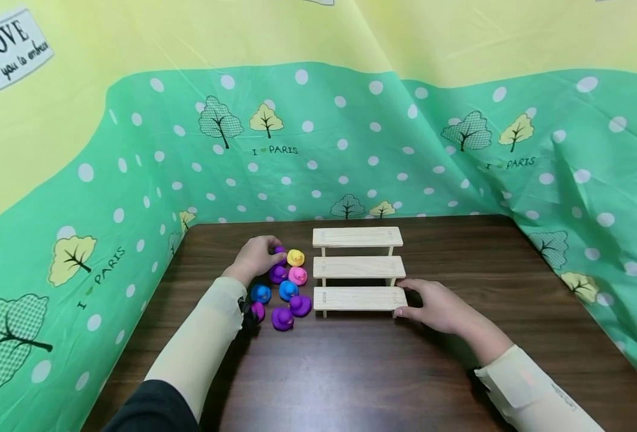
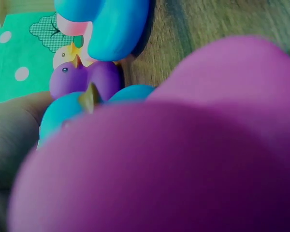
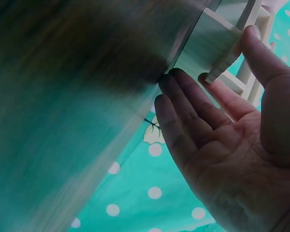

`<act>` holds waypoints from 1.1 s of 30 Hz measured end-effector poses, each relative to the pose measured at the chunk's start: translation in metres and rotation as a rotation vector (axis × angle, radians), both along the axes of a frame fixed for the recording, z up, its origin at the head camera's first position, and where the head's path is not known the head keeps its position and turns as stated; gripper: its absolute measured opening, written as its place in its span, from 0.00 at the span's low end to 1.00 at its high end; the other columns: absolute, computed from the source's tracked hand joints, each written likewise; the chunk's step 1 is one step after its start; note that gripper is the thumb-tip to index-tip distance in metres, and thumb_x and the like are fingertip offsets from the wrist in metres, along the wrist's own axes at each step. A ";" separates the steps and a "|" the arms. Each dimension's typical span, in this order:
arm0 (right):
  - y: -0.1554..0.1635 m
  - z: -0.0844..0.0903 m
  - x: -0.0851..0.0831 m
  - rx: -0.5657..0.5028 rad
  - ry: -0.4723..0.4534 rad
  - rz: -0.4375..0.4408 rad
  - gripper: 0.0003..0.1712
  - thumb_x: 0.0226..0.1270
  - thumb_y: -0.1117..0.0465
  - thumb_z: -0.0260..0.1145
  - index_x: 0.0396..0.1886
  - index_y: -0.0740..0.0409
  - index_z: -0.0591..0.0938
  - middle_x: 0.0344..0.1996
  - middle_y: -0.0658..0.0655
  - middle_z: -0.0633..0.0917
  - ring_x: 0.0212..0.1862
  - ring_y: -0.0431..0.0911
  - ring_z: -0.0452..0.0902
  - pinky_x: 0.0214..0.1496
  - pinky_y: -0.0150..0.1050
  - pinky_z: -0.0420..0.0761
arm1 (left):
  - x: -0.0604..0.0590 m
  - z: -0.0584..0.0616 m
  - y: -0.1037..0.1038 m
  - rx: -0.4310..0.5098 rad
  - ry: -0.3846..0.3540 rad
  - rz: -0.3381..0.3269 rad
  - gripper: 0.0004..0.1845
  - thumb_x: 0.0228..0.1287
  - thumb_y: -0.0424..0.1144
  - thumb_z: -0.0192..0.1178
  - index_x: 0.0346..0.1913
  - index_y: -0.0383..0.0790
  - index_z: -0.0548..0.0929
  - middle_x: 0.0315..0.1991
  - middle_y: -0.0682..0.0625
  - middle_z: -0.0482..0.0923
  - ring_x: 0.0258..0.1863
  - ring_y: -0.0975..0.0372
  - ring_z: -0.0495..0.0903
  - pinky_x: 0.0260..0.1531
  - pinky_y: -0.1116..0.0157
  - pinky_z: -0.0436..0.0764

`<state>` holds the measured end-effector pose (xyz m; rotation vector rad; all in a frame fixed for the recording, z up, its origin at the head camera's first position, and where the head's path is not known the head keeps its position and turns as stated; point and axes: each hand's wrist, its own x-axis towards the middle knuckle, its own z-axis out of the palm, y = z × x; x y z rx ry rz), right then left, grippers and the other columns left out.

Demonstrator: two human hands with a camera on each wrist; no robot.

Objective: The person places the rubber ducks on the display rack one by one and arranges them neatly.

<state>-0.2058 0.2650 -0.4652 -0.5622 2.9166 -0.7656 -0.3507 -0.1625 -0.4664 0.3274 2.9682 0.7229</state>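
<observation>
My left hand [image 1: 254,259] pinches a purple rubber duck [image 1: 279,251] at the far end of a duck cluster. Beside it sit a yellow duck [image 1: 296,258], a pink duck [image 1: 298,276] and another purple duck [image 1: 278,275]. A magenta duck [image 2: 135,164] fills much of the left wrist view, close to the lens. On the table stands a three-step wooden rack [image 1: 358,298], bare on every step. My right hand [image 1: 434,306] holds the right end of its lowest step, thumb in front and index finger behind; the other fingers extend loosely.
Nearer me in the cluster are blue ducks [image 1: 288,291] and purple ducks [image 1: 282,318], left of the rack. The dark wooden table [image 1: 351,372] is bordered at the back and sides by a green and yellow printed cloth [image 1: 275,180].
</observation>
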 end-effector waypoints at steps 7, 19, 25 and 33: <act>-0.001 0.001 -0.001 0.006 -0.004 -0.002 0.35 0.65 0.47 0.79 0.65 0.62 0.81 0.61 0.62 0.84 0.65 0.60 0.78 0.65 0.62 0.78 | -0.004 -0.003 0.001 0.000 0.003 0.027 0.16 0.70 0.47 0.71 0.56 0.45 0.88 0.54 0.46 0.85 0.57 0.51 0.81 0.62 0.51 0.79; 0.000 0.001 -0.001 -0.006 0.001 0.001 0.33 0.64 0.49 0.79 0.64 0.59 0.83 0.60 0.61 0.85 0.64 0.59 0.79 0.64 0.62 0.79 | -0.007 -0.004 0.003 0.094 0.072 0.041 0.16 0.65 0.30 0.68 0.53 0.45 0.90 0.50 0.47 0.87 0.50 0.53 0.83 0.55 0.52 0.83; 0.001 0.001 -0.002 -0.005 0.002 -0.005 0.31 0.63 0.48 0.80 0.63 0.56 0.84 0.59 0.59 0.86 0.63 0.58 0.80 0.63 0.61 0.80 | -0.008 -0.006 0.005 0.149 0.064 0.036 0.14 0.66 0.33 0.73 0.53 0.41 0.91 0.51 0.46 0.87 0.53 0.52 0.84 0.57 0.53 0.83; 0.001 -0.001 -0.004 0.002 -0.012 -0.017 0.34 0.63 0.46 0.80 0.64 0.56 0.84 0.60 0.60 0.86 0.63 0.58 0.80 0.62 0.61 0.80 | -0.006 -0.010 0.005 0.157 0.090 0.056 0.14 0.64 0.35 0.75 0.53 0.42 0.91 0.54 0.45 0.85 0.59 0.49 0.81 0.62 0.52 0.80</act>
